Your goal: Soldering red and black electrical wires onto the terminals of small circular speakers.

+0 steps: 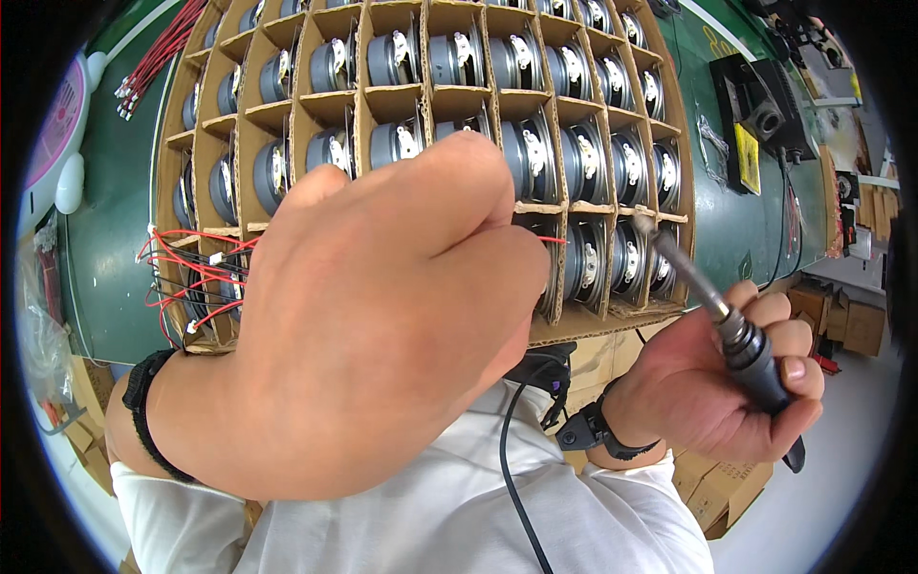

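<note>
My left hand [382,277] is closed in a pinch above the near rows of a divided cardboard box, covering several of its cells. A short end of red wire [555,239] sticks out from its finger side. My right hand [693,392] is wrapped round the black handle of a soldering iron [751,359]. The iron's tip points up and left, near the box's right front corner. Round loudspeakers [579,163] with metal rims and white terminal strips stand on edge in the cells between cardboard dividers [535,207]. My left fingertips are hidden behind the hand.
Red and black wires with white connectors [206,277] lie over the box's front left cells. More red wires [158,62] lie at the far left. A black soldering stand [732,96] with a yellow sponge [747,158] stands right on the green table [706,244]. A white and pink fan [57,134] is left.
</note>
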The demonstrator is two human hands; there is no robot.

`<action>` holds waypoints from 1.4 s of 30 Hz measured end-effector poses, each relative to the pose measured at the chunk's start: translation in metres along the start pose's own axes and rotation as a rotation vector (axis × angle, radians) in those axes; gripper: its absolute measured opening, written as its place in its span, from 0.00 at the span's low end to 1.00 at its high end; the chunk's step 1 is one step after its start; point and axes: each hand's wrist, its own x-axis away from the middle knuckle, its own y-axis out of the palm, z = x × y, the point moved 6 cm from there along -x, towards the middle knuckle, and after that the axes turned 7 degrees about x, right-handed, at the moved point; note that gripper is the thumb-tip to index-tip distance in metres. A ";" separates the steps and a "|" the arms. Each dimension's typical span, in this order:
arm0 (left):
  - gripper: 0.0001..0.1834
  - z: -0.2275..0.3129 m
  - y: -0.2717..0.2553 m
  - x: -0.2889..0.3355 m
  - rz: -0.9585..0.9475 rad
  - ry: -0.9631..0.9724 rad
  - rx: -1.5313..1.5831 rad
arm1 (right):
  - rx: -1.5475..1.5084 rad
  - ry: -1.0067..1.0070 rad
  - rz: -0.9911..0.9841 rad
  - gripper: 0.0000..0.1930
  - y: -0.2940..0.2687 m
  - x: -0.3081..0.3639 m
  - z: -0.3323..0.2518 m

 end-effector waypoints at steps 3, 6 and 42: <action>0.11 0.001 0.000 0.000 -0.013 -0.006 -0.013 | -0.069 0.061 0.026 0.21 -0.004 0.000 0.005; 0.11 0.001 0.000 0.000 -0.018 0.008 -0.008 | 0.037 0.039 0.062 0.21 -0.008 0.003 0.005; 0.10 -0.005 -0.005 -0.003 0.072 0.017 0.087 | 0.010 -0.055 -0.236 0.13 0.023 0.014 -0.004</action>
